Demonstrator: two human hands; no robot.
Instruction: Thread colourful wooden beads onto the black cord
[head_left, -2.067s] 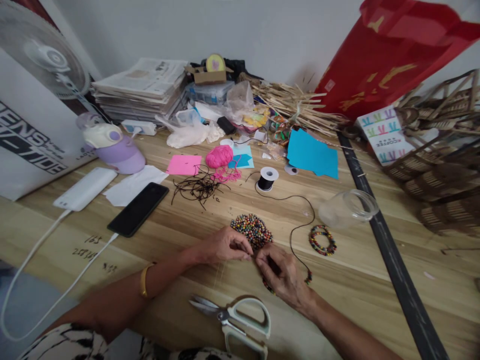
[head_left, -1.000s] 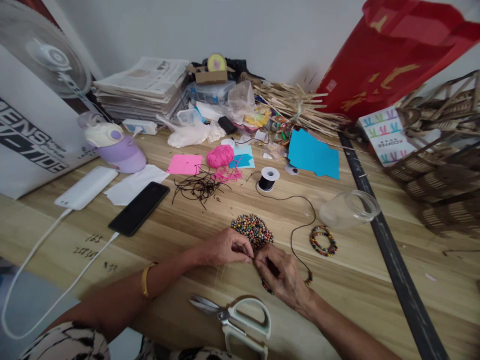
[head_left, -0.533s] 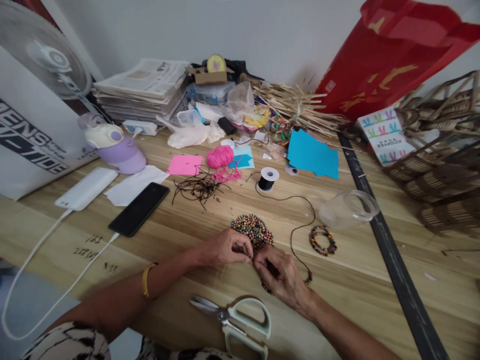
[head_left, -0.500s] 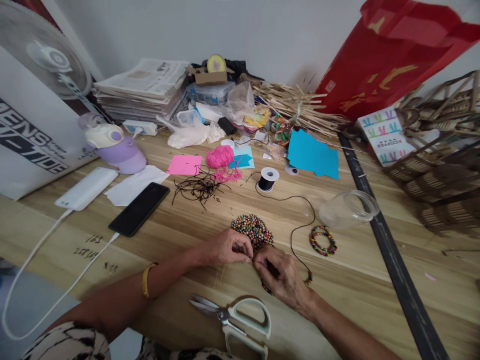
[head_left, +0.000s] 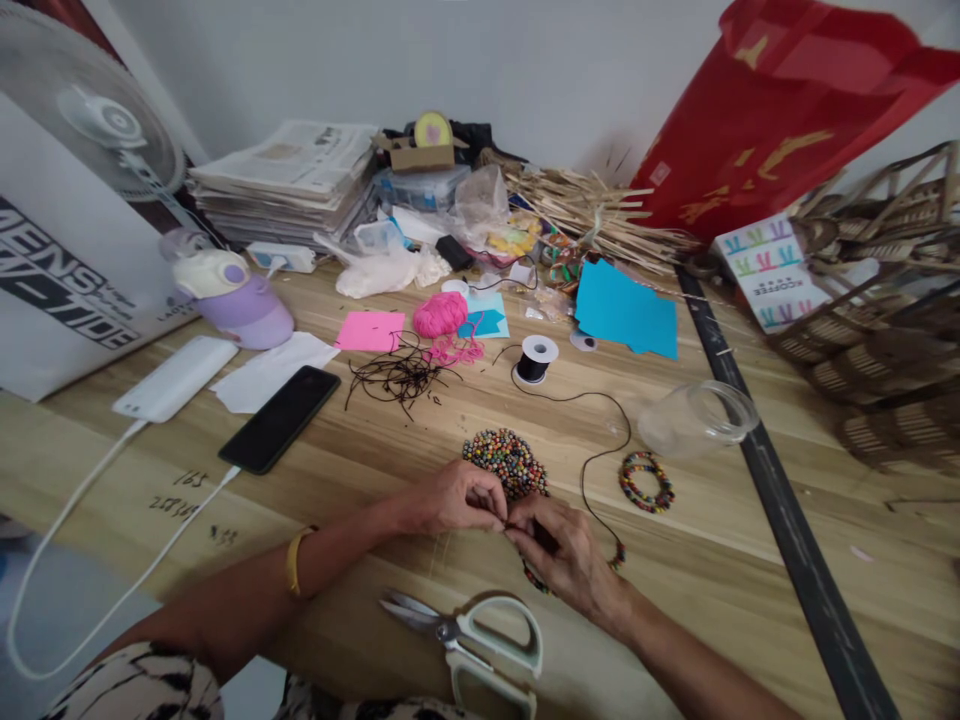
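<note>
My left hand (head_left: 466, 498) is closed in a pinch just in front of a heap of multicoloured beads (head_left: 504, 460). What its fingertips hold is too small to make out. My right hand (head_left: 566, 555) meets it fingertip to fingertip, pinching the dark end of a beaded cord. Strung beads (head_left: 617, 556) show on both sides of the right hand, and part of the strand is hidden beneath it. From there the black cord (head_left: 585, 470) curves back to a white spool (head_left: 537, 358). Scissors (head_left: 465, 635) with pale handles lie nearest me, blades parted.
Finished-looking bead rings (head_left: 646, 482) and a clear jar (head_left: 697, 418) lie to the right. Black cord scraps (head_left: 401, 375), pink yarn (head_left: 440, 315) and blue paper (head_left: 626, 308) lie farther back. A phone (head_left: 280, 418) with a white cable is on the left.
Hardly anything differs. My fingertips have shifted very slightly, still pinched together in front of the bead heap.
</note>
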